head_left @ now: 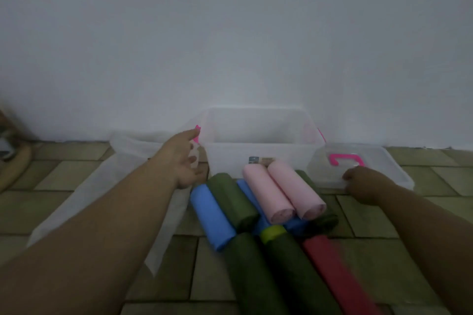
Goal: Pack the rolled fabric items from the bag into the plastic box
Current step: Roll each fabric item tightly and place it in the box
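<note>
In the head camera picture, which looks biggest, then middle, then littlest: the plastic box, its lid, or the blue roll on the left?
1. plastic box
2. lid
3. blue roll
The roll lies nearer the camera, yet it looks smallest.

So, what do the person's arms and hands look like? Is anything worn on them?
Both arms are bare as far as the picture shows: no sleeve covers the left forearm or the right forearm. The left hand and the right hand wear no gloves. I see no watch, bracelet or ring, though the picture is dim and blurred.
</note>
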